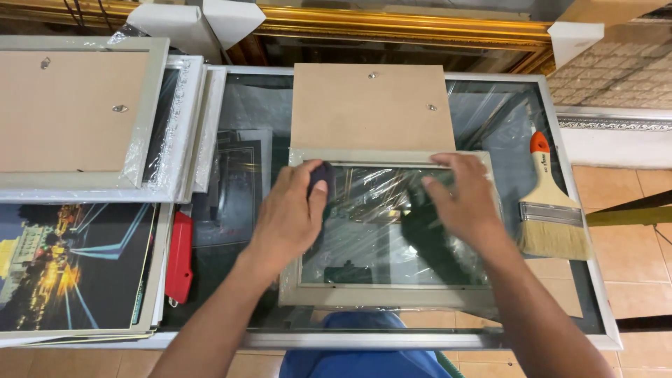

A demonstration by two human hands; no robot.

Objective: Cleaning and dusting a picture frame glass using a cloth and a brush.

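A pale grey picture frame (392, 297) wrapped in clear plastic lies face down on a glass table top (490, 119), its glass pane showing. My left hand (290, 213) rests on the frame's left side and grips a small dark cloth (322, 175) against the glass near the upper left corner. My right hand (462, 199) presses flat on the upper right part of the frame with fingers spread. A brown backing board (371, 105) with small metal clips lies just beyond the frame.
A wide paintbrush (549, 210) with an orange-tipped handle lies to the right. A red utility knife (180, 255) sits left of the frame. Stacked silver frames (150, 119) and a night-city print (70, 266) fill the left side. Gold frames lean at the back.
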